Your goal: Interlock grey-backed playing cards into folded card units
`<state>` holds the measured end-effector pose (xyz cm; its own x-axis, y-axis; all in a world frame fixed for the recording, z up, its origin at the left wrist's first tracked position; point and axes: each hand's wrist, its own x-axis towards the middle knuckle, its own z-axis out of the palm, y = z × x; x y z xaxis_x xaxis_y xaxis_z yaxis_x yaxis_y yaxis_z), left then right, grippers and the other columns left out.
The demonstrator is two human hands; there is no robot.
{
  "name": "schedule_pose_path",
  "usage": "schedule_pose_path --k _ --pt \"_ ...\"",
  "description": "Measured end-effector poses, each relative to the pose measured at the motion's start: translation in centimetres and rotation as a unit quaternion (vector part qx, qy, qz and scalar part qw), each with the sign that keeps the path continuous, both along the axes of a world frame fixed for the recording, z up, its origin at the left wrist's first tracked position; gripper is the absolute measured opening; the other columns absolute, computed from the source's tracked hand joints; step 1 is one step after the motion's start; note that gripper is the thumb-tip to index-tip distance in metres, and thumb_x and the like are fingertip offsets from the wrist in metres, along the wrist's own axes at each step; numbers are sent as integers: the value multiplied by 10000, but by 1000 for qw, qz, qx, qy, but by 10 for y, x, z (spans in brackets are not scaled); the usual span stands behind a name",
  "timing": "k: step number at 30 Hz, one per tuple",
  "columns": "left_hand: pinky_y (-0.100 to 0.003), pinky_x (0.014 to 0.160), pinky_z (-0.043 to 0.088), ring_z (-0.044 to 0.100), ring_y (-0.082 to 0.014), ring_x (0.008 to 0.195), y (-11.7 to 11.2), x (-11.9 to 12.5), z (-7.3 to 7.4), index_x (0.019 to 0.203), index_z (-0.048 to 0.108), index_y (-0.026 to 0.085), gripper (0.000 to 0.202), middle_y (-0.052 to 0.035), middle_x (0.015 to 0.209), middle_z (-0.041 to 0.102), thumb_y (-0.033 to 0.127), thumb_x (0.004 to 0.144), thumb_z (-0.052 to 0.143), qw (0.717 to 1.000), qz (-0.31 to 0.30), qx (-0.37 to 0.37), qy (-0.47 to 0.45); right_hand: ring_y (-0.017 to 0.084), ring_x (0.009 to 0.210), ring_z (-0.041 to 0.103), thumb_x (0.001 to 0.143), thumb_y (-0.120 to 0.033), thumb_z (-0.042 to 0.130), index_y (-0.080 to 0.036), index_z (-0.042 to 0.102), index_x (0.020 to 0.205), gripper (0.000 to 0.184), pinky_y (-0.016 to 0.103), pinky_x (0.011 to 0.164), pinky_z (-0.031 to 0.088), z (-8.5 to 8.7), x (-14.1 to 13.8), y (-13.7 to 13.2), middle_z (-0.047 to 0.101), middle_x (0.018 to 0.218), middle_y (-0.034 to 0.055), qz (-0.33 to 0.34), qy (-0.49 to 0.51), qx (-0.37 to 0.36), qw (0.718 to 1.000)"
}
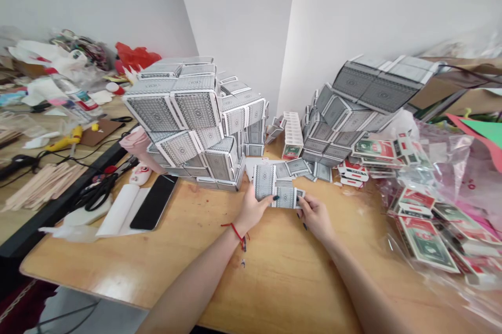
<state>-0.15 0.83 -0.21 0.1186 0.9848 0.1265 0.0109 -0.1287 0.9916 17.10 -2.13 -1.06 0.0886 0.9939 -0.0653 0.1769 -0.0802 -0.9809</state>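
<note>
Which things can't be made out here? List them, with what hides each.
Head view: most fingers of the left hand, hidden by the held cards.
Head view: the green sheet's far end, cut off by the right edge.
Head view: fine print on the card boxes, too small and blurred.

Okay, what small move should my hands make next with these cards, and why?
I'd probably hold the left hand steady and gently ease the right end of the cards inward: the left hand grips their left side, while the right hand pinches that right end, where an edge seems to stick out.
</note>
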Motion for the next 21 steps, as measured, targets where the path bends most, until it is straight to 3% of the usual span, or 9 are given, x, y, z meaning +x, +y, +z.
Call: schedule_pose_path --k 3,6,8,10,13,15,17,19,21 --pt "-395 878 438 558 -216 1000 -2 1 1 1102 510 154 410 -103 1069 607 246 712 597 998 -17 43 36 69 327 362 754 -497 487 -170 513 650 344 195 325 283 3 4 3 462 466 -36 -36 76 3 996" --pt "-443 942 371 484 -239 1096 -4 -4 6 863 644 194 154 -76 990 646 243 730 583 980 -42 157 117 112 469 512 763 -495 476 -162 584 876 369 223 425 416 4 6 7 591 639 25 -25 213 -16 977" --pt "-459 999 291 373 -241 1196 -6 -7 9 732 670 236 73 -39 1077 608 234 720 598 959 -22 230 166 152 612 576 767 -494 469 -165 584 976 407 274 527 486 4 7 8 632 789 65 -8 291 -35 956" --pt "-456 1030 237 300 -240 1241 -6 -8 10 685 677 255 81 -4 1221 505 241 716 603 947 19 256 191 176 695 600 739 -449 538 -171 581 1001 385 311 594 513 5 7 8 636 879 75 8 321 -50 946" --pt "-424 1024 263 316 -230 1234 -4 -6 6 884 658 260 164 -5 1343 355 267 757 554 962 40 210 167 190 713 623 680 -354 642 -152 590 943 336 306 603 521 4 7 7 642 867 78 42 308 -59 949" --pt "-388 978 338 395 -204 1184 -2 -5 1 1165 497 259 360 -49 1327 380 276 806 479 983 30 145 105 194 710 630 680 -350 648 -143 584 923 326 289 575 521 3 7 7 643 845 85 50 298 -53 952" --pt "-355 915 400 475 -178 1106 0 -4 -3 1315 275 240 490 -80 1269 452 290 844 400 996 38 71 24 194 714 632 683 -357 646 -151 566 931 331 281 556 523 2 7 7 640 846 82 36 297 -36 954" --pt "-337 913 393 478 -183 1099 2 -5 -4 1265 364 209 433 -78 1255 469 324 848 382 998 63 24 -14 195 719 631 679 -360 649 -166 544 939 341 291 563 528 1 6 8 639 852 73 24 294 -23 955" --pt "-340 922 373 492 -206 1078 4 -7 -2 1121 519 157 385 -87 1141 560 376 849 359 1000 9 -9 -28 194 714 630 679 -371 647 -179 526 939 345 306 577 532 0 4 8 638 840 62 27 288 -18 957"
